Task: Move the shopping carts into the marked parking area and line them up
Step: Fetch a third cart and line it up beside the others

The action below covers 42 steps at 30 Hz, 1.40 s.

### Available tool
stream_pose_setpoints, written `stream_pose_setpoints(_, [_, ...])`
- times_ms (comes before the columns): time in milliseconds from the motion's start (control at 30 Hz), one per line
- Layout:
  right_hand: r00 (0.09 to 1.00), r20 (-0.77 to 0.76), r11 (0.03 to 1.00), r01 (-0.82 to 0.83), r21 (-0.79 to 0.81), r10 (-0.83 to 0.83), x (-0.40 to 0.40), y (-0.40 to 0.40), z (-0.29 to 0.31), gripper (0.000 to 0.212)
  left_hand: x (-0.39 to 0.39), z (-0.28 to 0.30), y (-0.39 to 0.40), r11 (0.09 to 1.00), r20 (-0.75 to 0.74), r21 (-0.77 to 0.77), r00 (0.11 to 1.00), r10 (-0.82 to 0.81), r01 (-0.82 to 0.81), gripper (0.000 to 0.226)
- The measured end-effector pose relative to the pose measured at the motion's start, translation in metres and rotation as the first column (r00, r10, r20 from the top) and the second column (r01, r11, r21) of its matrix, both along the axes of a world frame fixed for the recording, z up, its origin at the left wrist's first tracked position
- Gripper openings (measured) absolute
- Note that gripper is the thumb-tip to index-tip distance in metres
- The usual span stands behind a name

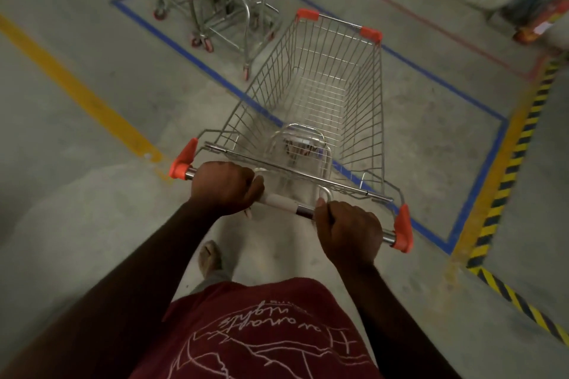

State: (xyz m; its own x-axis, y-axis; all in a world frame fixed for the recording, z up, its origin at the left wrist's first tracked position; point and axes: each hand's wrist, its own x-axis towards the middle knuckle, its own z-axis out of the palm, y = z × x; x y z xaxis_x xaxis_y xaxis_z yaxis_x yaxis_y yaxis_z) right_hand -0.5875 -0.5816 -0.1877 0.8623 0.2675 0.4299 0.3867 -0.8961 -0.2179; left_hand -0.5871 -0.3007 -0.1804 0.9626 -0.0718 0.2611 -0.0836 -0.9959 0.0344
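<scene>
- The left hand [226, 186] is wrapped around the left part of a cart's handle bar [286, 201], knuckles up.
- The right hand [349, 232] grips the right part of the same bar, fingers curled over it.
- The bar has orange end caps and a pale sleeve in the middle; any wording on that sleeve is too blurred to read.
- Both hands steer an empty wire shopping cart [323, 86]. Its basket lies across the near edge of a blue taped rectangle [197, 60] on the concrete floor, the nose inside and the handle end outside.
- Inside the rectangle, ahead and to the left, stands a nested row of parked carts [215, 0] with red wheels.
- The step in hand appears to be rolling this cart into the marked bay.
- The next move likely calls for swinging the nose left and lining the cart up with the parked row.
- A yellow floor line [77, 86] runs at the left; a yellow-and-black hazard stripe [523, 132] borders the right.
- The person's maroon shirt [261, 332] bears white script, upside down and not clearly legible.
</scene>
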Motion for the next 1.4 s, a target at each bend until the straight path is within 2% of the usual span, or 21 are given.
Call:
stream_pose_setpoints(100, [0.997, -0.003, 0.996, 0.073, -0.058, -0.073, 0.028, 0.043, 0.004, 0.048, 0.037, -0.001, 0.042, 0.994, 0.13, 0.037, 0.986, -0.102, 0.098, 0.045])
stream_pose_setpoints(167, [0.994, 0.028, 0.99, 0.107, -0.096, -0.105, 0.046, 0.069, 0.006, 0.048, 0.059, -0.002, 0.066, 0.984, 0.298, 0.091, 0.938, -0.177, 0.156, 0.034])
stream_pose_setpoints(233, [0.991, 0.045, 0.985, 0.132, -0.109, -0.128, 0.064, 0.093, 0.006, 0.046, 0.084, -0.006, 0.091, 0.979, 0.394, 0.105, 0.896, -0.204, 0.176, 0.03])
stream_pose_setpoints(367, [0.984, 0.064, 0.979, 0.174, -0.102, -0.168, 0.099, 0.134, 0.004, 0.044, 0.127, -0.01, 0.128, 0.942, 0.479, 0.213, 0.813, -0.332, 0.26, 0.021])
stream_pose_setpoints(467, [0.981, 0.085, 0.979, 0.183, -0.091, -0.176, 0.134, 0.162, 0.002, 0.043, 0.17, -0.002, 0.155, 0.936, 0.525, 0.181, 0.775, -0.351, 0.301, 0.029])
stream_pose_setpoints(633, [0.976, 0.079, 0.968, 0.213, -0.134, -0.204, 0.207, 0.204, 0.003, 0.043, 0.255, -0.028, 0.201, 0.952, 0.45, 0.165, 0.84, -0.305, 0.257, 0.027])
stream_pose_setpoints(767, [0.988, 0.063, 0.98, 0.148, -0.131, -0.141, 0.26, 0.224, 0.012, 0.043, 0.312, -0.022, 0.223, 0.951, 0.449, 0.131, 0.838, -0.31, 0.282, 0.027])
stream_pose_setpoints(833, [0.988, 0.052, 0.98, 0.152, -0.127, -0.147, 0.287, 0.236, 0.017, 0.044, 0.34, -0.014, 0.232, 0.959, 0.465, 0.062, 0.842, -0.272, 0.276, 0.027])
stream_pose_setpoints(1000, [0.987, -0.004, 0.982, 0.161, -0.099, -0.162, 0.35, 0.262, 0.018, 0.047, 0.407, -0.014, 0.26, 0.957, 0.428, 0.034, 0.861, -0.275, 0.289, 0.026])
stream_pose_setpoints(1067, [0.984, -0.033, 0.98, 0.173, -0.098, -0.177, 0.373, 0.271, 0.015, 0.044, 0.433, -0.015, 0.27, 0.95, 0.442, 0.051, 0.847, -0.297, 0.307, 0.024])
stream_pose_setpoints(1167, [0.972, -0.064, 0.97, 0.218, -0.111, -0.225, 0.403, 0.288, 0.013, 0.042, 0.472, -0.016, 0.285, 0.916, 0.467, 0.161, 0.79, -0.398, 0.366, 0.02])
stream_pose_setpoints(1233, [0.967, -0.055, 0.964, 0.241, -0.114, -0.249, 0.419, 0.299, 0.012, 0.04, 0.495, -0.016, 0.294, 0.915, 0.39, 0.094, 0.831, -0.397, 0.393, 0.023])
stream_pose_setpoints(1300, [0.953, -0.046, 0.948, 0.292, -0.127, -0.3, 0.433, 0.309, 0.013, 0.04, 0.517, -0.013, 0.299, 0.926, 0.231, -0.076, 0.91, -0.345, 0.371, 0.035])
stream_pose_setpoints(1400, [0.922, -0.02, 0.914, 0.381, -0.141, -0.388, 0.447, 0.322, 0.013, 0.04, 0.541, -0.006, 0.304, 0.921, 0.106, -0.15, 0.932, -0.347, 0.36, 0.044])
